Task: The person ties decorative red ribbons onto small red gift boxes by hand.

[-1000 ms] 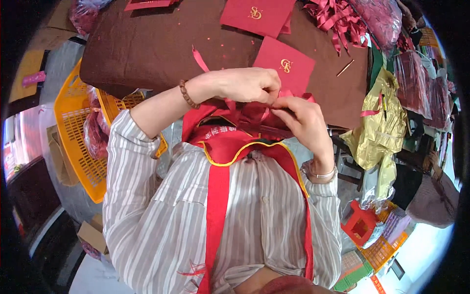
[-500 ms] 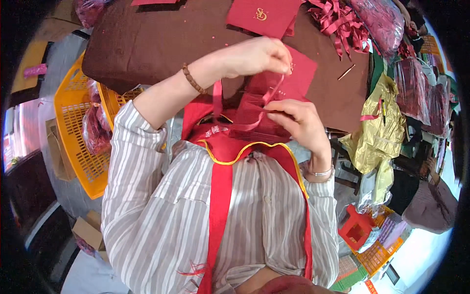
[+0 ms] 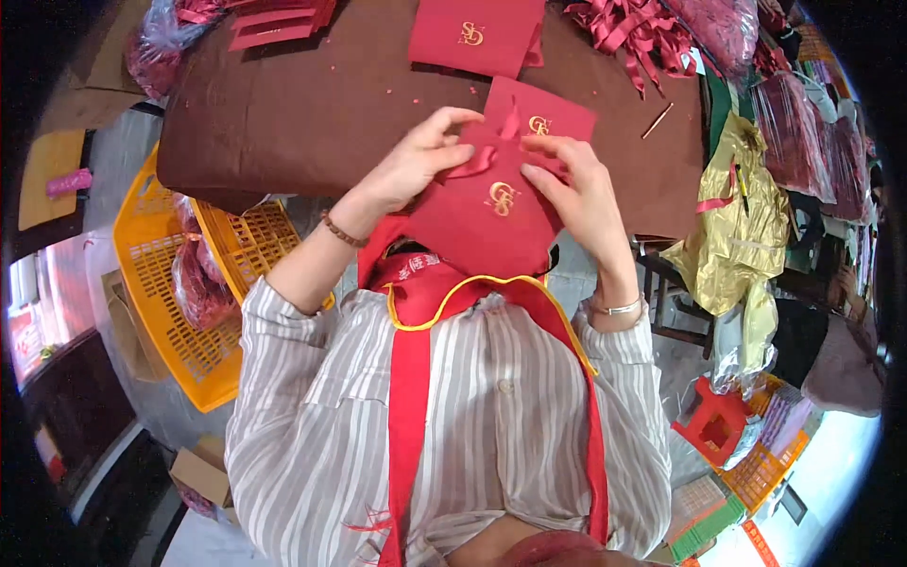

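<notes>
Red bag [image 3: 491,227] now shows its gold-marked face, leaving ribbon [image 3: 472,164] uppermost; fingers of left hand [image 3: 416,161] parted, right hand's [image 3: 588,189] grip unclear.

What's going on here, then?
A person's left hand and right hand are at a red piece with a gold emblem. A red ribbon shows by the left hand; whether it is pinched is hard to tell. Just beyond, a similar piece lies on a brown-covered table, with a pile of red ribbons farther off, to the right.
</notes>
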A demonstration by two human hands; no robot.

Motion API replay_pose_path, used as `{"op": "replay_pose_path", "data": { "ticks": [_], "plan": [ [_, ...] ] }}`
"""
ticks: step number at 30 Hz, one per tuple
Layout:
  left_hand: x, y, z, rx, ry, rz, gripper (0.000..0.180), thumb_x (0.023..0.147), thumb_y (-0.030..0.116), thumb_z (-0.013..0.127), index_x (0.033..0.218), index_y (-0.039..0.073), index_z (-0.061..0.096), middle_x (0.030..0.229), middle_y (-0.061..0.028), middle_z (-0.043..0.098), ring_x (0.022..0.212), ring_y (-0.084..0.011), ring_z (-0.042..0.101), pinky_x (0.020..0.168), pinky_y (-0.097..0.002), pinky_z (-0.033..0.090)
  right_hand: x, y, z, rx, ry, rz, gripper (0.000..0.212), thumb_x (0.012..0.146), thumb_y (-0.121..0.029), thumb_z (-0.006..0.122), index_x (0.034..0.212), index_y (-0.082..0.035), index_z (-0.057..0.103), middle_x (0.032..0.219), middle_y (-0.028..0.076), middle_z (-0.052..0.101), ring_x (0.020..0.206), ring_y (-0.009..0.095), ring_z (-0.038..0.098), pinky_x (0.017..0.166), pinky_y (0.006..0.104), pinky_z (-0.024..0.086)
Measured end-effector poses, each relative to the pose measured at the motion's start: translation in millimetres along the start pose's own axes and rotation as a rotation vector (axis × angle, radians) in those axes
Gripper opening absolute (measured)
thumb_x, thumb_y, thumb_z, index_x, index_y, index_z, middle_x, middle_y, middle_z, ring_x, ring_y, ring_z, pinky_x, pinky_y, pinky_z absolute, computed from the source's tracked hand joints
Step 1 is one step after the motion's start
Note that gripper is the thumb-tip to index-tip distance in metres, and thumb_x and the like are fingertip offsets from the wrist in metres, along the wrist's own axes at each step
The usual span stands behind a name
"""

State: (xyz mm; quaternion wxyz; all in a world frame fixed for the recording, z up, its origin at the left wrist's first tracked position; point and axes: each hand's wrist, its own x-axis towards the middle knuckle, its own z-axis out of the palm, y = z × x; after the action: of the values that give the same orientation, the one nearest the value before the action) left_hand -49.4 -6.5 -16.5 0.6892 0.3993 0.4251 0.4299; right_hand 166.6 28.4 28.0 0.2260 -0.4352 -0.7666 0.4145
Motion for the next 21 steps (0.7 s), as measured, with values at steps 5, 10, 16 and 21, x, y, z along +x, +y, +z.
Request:
{"op": "replay_pose_path", "data": {
  "ticks": [5, 10, 16, 21],
  "plan": [
    [-11.9, -8.3, -17.8, 0.012, 0.038, 0.008, 0.035, 0.088, 0.004, 0.049, 0.122, 0.006, 0.041, 0.097, -0.0048, 0.057, 0.088, -0.0075, 0.054, 0.075, -0.0224, 0.045, -27.3, 4.8, -7.4, -0.181, -0.023, -0.055, 0.034, 0.075, -0.016, 0.067, 0.106, -0.006, 0.06, 0.112, 0.011, 0.053, 0.103, 0.024, 0.051, 0.08, 0.0305, 0.043],
    [-27.3, -20.9, -7.9, -0.203, 0.076, -0.021, 0.035, 0.088, 0.002, 0.048, 0.121, 0.004, 0.039, 0.1, -0.0058, 0.057, 0.089, -0.0088, 0.055, 0.079, -0.0232, 0.045, -44.6, 1.2, 6.8, -0.199, 0.069, -0.057, 0.038, 0.072, -0.013, 0.069, 0.108, -0.005, 0.06, 0.127, 0.013, 0.041, 0.103, 0.023, 0.052, 0.082, 0.0314, 0.046],
    [-32.4, -31.3, -8.5, -0.177, 0.076, 0.029, 0.036, 0.089, 0.005, 0.048, 0.124, 0.004, 0.036, 0.105, -0.008, 0.057, 0.093, -0.0115, 0.055, 0.083, -0.0258, 0.045, -48.6, -11.2, 16.5, -0.168, 0.118, 0.155, 0.027, 0.071, -0.011, 0.071, 0.094, -0.001, 0.059, 0.119, 0.01, 0.045, 0.074, 0.016, 0.055, 0.067, 0.0279, 0.047],
    [-37.6, -39.4, -9.4, -0.021, 0.082, 0.11, 0.037, 0.09, 0.006, 0.047, 0.125, 0.005, 0.036, 0.105, -0.0056, 0.056, 0.093, -0.0088, 0.053, 0.084, -0.0237, 0.043, -46.9, 14.2, 20.0, -0.145, 0.07, 0.095, 0.022, 0.073, -0.01, 0.069, 0.084, 0.0, 0.053, 0.112, 0.007, 0.049, 0.07, 0.012, 0.052, 0.062, 0.0246, 0.044]
  ]
}}
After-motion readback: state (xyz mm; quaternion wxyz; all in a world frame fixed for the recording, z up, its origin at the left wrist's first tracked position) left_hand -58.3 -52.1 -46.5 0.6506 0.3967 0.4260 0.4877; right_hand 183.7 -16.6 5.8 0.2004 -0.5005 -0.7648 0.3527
